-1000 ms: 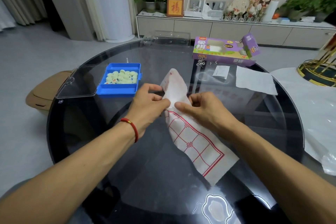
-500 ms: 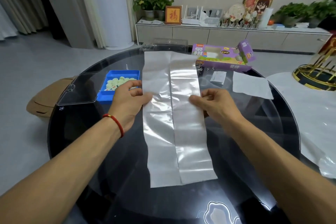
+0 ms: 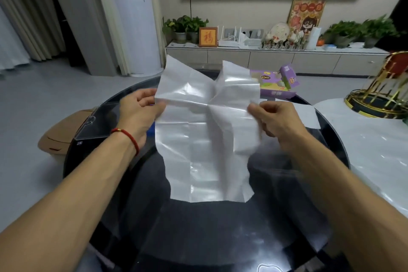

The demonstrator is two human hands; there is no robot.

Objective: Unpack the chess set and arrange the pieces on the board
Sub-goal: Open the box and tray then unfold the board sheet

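Holding the board sheet [image 3: 205, 130] up over the table [image 3: 198, 238], left hand [image 3: 139, 112] & right hand [image 3: 268, 119] pinching its edges; board not flat, no pieces placed yet.

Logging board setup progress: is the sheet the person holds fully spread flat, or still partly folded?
Partly folded. The sheet is held up off the table by the left hand and right hand, creased, upper corners flopping.
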